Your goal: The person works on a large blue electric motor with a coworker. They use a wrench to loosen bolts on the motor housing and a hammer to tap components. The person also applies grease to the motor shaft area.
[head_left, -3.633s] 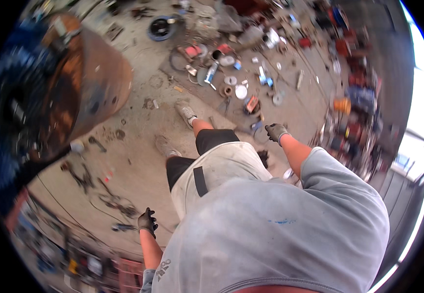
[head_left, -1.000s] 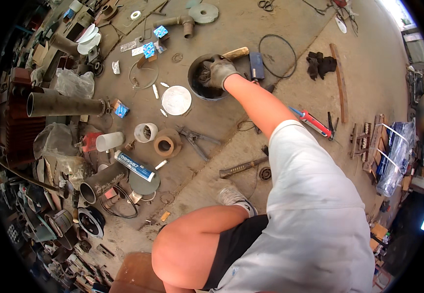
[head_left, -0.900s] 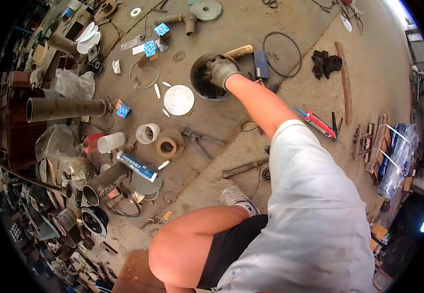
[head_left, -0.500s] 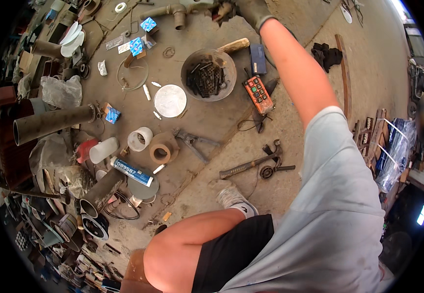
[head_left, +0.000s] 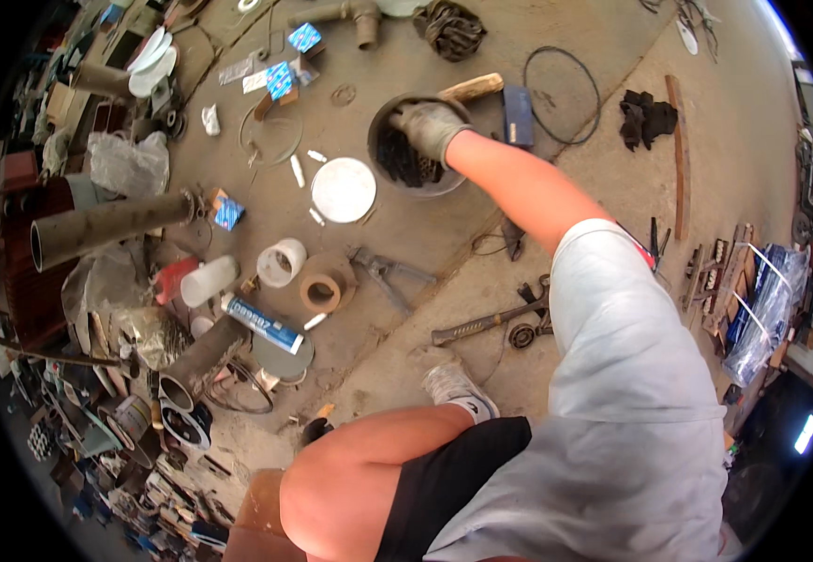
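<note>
My right hand (head_left: 430, 129), in a grey-brown work glove, reaches over the rim into a round metal bucket (head_left: 378, 173). Dark rod-like metal pieces (head_left: 395, 161) lie inside it. The fingers point down among these pieces, so whether they grip one is hidden. Beyond the bucket a dark crumpled bundle (head_left: 448, 30) rests on the floor. A wooden piece (head_left: 472, 88) touches the bucket's far side, with a blue box (head_left: 518, 116) to its right. I do not see my left hand; a small dark thing (head_left: 314, 431) shows beside my knee, too little of it to name.
Left of the bucket lies a white round disc (head_left: 343, 190). Nearer are cutters (head_left: 386, 273), a thick ring (head_left: 325, 286), a blue-and-white tube (head_left: 263, 323) and a hammer (head_left: 481, 328). Large pipes (head_left: 106, 225) and clutter fill the left. A cable loop (head_left: 562, 94) lies at right.
My right hand has come back from the dark bundle and down into the bucket. The bundle stays on the floor. My forearm now covers where the orange remote control was visible.
</note>
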A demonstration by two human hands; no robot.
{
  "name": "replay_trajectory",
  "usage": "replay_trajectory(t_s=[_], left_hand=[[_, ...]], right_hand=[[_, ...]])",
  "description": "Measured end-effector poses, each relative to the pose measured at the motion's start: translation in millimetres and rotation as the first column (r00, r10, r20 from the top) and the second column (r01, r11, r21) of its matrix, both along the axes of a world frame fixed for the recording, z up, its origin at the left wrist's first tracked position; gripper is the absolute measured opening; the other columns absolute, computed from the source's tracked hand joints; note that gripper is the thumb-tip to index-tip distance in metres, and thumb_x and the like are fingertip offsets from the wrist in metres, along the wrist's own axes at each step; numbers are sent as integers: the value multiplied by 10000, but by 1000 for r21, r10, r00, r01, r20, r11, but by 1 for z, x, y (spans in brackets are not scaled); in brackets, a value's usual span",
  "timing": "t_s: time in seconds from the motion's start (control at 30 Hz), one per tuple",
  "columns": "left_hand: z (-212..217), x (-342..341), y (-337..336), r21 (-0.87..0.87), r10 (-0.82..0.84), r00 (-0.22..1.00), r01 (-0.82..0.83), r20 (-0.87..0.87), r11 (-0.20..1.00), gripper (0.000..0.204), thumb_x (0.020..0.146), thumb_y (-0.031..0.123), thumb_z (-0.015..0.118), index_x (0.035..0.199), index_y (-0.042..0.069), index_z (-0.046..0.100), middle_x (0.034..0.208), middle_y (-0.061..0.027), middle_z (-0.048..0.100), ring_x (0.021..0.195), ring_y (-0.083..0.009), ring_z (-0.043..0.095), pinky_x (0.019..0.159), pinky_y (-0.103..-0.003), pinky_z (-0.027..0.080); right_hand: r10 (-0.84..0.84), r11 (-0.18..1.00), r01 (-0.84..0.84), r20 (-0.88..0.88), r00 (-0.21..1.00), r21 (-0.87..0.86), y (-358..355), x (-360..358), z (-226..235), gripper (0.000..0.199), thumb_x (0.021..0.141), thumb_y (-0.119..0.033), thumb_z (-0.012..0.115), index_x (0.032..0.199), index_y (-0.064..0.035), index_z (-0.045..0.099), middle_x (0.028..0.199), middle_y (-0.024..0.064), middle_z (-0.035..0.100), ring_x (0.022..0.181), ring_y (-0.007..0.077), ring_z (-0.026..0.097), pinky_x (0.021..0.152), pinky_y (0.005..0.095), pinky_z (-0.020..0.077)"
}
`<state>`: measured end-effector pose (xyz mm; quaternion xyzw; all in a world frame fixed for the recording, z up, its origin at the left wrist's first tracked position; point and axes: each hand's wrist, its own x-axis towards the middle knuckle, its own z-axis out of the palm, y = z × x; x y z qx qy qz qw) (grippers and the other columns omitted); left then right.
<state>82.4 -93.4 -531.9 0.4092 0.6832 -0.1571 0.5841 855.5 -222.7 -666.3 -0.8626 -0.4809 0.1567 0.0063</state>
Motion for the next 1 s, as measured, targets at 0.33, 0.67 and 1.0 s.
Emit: replay_trajectory(t_s=[0.33,0.67,1.0], left_hand=[[6,-23,-14,19,123,990,-125,61,992,393,1091,217,523,1430,28,588,1299,-146,705,1132,-251,671,972,-386,553],[7,-39,-1,61,200,942,-224,271,973,391,1097,223,504,1428,32,589,1307,-148,703,1148,-260,670,983,-393,553],[29,-12,16,96,238,919,-280,315,955,384,1106,230,470,1409,33,600,1317,-151,703,1182,-287,667,1001,-410,552]], right_hand=[[-180,971,180,12,984,-156,-7,-6,-13,374,925,-91,577,1278,-29,684,1224,252,724,1062,372,747,941,442,588],[-382,922,381,-7,924,-74,-9,-26,6,377,991,-157,527,1286,29,670,1283,270,706,1153,394,721,989,443,576],[-442,897,427,-196,875,-116,-1,-27,0,532,1081,-336,482,1351,120,524,1247,313,704,1200,407,697,1026,457,551]])
